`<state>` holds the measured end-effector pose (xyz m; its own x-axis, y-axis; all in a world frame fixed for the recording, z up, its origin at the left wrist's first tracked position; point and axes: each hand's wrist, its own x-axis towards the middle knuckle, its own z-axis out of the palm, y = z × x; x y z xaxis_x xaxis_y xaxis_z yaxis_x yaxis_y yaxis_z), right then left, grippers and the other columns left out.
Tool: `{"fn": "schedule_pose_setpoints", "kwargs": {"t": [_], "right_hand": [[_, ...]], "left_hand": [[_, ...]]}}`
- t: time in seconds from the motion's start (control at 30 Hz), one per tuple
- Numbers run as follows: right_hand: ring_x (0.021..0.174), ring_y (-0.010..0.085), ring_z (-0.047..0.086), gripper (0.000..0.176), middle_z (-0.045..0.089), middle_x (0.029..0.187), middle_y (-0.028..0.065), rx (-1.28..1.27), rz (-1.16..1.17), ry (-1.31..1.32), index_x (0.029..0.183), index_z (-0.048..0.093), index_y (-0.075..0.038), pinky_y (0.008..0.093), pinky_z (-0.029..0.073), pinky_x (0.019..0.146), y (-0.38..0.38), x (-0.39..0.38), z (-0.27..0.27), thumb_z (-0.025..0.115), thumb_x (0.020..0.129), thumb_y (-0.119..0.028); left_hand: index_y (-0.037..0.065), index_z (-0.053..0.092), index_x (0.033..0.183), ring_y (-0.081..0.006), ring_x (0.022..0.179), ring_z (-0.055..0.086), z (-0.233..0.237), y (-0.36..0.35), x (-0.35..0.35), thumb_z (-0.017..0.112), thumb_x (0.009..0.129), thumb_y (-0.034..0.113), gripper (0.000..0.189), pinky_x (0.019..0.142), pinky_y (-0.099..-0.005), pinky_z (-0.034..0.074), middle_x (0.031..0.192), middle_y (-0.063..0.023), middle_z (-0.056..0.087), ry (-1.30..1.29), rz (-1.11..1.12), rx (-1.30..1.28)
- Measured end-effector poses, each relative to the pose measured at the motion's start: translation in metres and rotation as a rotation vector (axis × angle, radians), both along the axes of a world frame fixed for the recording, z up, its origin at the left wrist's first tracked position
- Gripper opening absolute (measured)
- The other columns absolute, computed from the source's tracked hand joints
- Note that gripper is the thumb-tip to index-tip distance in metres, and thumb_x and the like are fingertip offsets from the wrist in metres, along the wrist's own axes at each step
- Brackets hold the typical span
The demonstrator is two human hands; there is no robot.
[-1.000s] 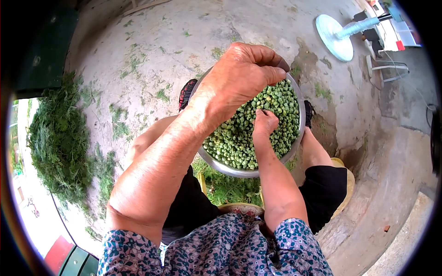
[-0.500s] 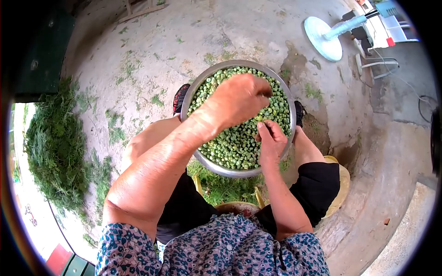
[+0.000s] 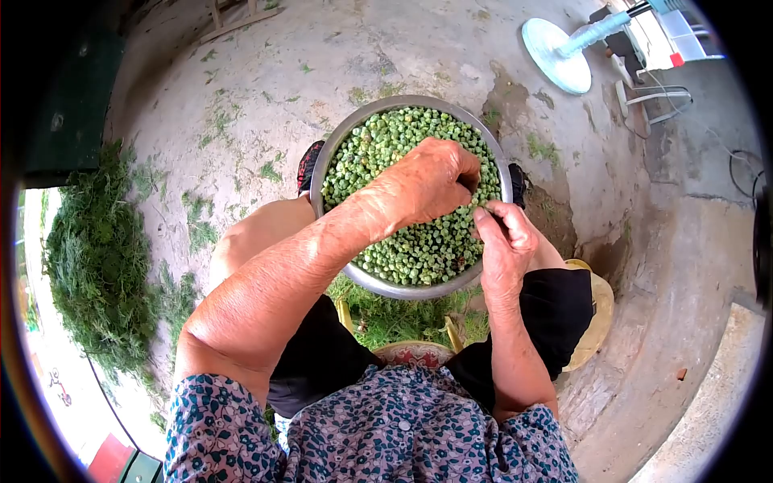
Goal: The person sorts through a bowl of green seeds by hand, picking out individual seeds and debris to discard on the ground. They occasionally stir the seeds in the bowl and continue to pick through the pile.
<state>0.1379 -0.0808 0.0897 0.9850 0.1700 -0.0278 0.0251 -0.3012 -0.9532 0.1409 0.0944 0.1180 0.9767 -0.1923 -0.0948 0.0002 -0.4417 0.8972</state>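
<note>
A round metal bowl (image 3: pixel 324 145) full of small green buds (image 3: pixel 378 141) rests over my lap. My left hand (image 3: pixel 435 179) reaches across the bowl with its fingers curled down above the buds at the right; its fingertips are partly hidden. My right hand (image 3: pixel 509 241) is at the bowl's right rim, thumb and forefinger bent close together. Whatever may lie between those fingers is too small to name. The two hands are near each other but apart.
Feathery green plants (image 3: pixel 101 258) are heaped at the left, and more greens (image 3: pixel 394 322) lie below the bowl. A pale blue fan base (image 3: pixel 557 56) stands at the upper right. Part of a yellow object (image 3: pixel 592 322) shows beside my right leg.
The bowl appears slightly higher and further left in view. My right hand has moved right toward the rim, and my left hand is a little lower over the buds.
</note>
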Motion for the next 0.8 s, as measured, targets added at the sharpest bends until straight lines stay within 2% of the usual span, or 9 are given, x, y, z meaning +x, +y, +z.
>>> {"fn": "schedule_pose_setpoints", "kwargs": {"t": [0.1,0.23,0.3,0.4,0.5,0.57,0.63,0.7,0.8], "right_hand": [[0.056,0.0082,0.051,0.008,0.06,0.073,0.0024,-0.207,0.031,0.136,0.078,0.06,0.001,0.0226,0.041,0.052,-0.022,-0.016,-0.028,0.065,0.075,-0.005],[0.062,0.0231,0.058,0.005,0.059,0.069,0.0099,-0.407,0.435,-0.1,0.078,0.063,-0.002,0.0312,0.047,0.06,-0.025,-0.074,-0.074,0.064,0.075,-0.007],[0.068,0.029,0.058,0.007,0.06,0.077,0.0124,-0.532,0.593,0.207,0.079,0.063,-0.002,0.0338,0.047,0.063,-0.01,-0.1,-0.076,0.063,0.075,-0.007],[0.074,0.0316,0.059,0.014,0.058,0.088,0.0116,-0.463,0.86,0.06,0.089,0.063,-0.007,0.0394,0.049,0.065,-0.003,-0.122,-0.097,0.063,0.075,-0.007],[0.077,0.0304,0.059,0.029,0.055,0.097,0.0125,-0.462,0.779,0.081,0.104,0.059,-0.008,0.0387,0.051,0.068,0.006,-0.115,-0.106,0.063,0.075,-0.005],[0.089,0.0248,0.057,0.032,0.054,0.106,0.0136,-0.609,0.689,0.276,0.108,0.057,-0.004,0.0326,0.05,0.074,0.008,-0.09,-0.128,0.06,0.077,-0.002],[0.087,0.0281,0.056,0.036,0.052,0.11,0.0165,-0.575,0.586,-0.147,0.112,0.055,-0.004,0.0349,0.049,0.075,0.011,-0.062,-0.134,0.061,0.076,-0.003],[0.105,0.0352,0.047,0.045,0.047,0.115,0.0188,-0.608,0.657,-0.164,0.115,0.048,-0.005,0.0415,0.037,0.091,0.015,-0.032,-0.137,0.063,0.073,-0.007],[0.116,0.0353,0.037,0.051,0.036,0.129,0.0131,-0.754,0.739,-0.364,0.119,0.044,-0.007,0.0457,0.036,0.09,0.032,-0.019,-0.152,0.066,0.074,-0.013]], "left_hand": [[-0.003,0.061,0.094,-0.0238,0.078,0.062,-0.005,0.0,0.0,0.064,0.07,0.006,0.025,0.069,-0.0324,0.051,0.086,-0.0136,0.064,0.033,-0.09,0.004],[-0.001,0.06,0.104,-0.0275,0.09,0.06,-0.014,-0.01,-0.004,0.064,0.072,0.01,0.034,0.078,-0.0347,0.049,0.098,-0.0164,0.061,0.089,-0.218,-0.109],[0.0,0.06,0.106,-0.0274,0.095,0.059,-0.015,-0.011,-0.003,0.063,0.073,0.012,0.035,0.083,-0.0348,0.048,0.102,-0.0159,0.061,0.058,-0.275,-0.067],[0.002,0.06,0.107,-0.0264,0.098,0.058,-0.005,-0.005,0.0,0.061,0.078,0.014,0.032,0.088,-0.0341,0.045,0.106,-0.0155,0.061,0.061,-0.12,-0.044],[0.003,0.061,0.107,-0.0224,0.096,0.059,0.005,0.008,0.005,0.059,0.082,0.016,0.028,0.087,-0.0332,0.045,0.103,-0.013,0.063,0.085,0.077,-0.104],[0.004,0.061,0.108,-0.0201,0.095,0.059,0.01,0.018,0.007,0.059,0.082,0.017,0.029,0.087,-0.0325,0.045,0.102,-0.0117,0.064,0.136,0.211,-0.244],[0.005,0.062,0.107,-0.0168,0.093,0.058,0.016,0.023,0.007,0.061,0.08,0.018,0.03,0.085,-0.0309,0.045,0.097,-0.009,0.065,0.115,0.3,-0.264],[0.005,0.063,0.105,-0.0155,0.092,0.058,0.014,0.027,0.009,0.062,0.079,0.018,0.029,0.084,-0.0305,0.044,0.095,-0.0079,0.065,0.105,0.333,-0.27],[0.005,0.064,0.104,-0.0148,0.092,0.058,0.016,0.028,0.009,0.062,0.079,0.018,0.028,0.085,-0.0298,0.043,0.094,-0.0075,0.066,0.107,0.353,-0.269]]}}
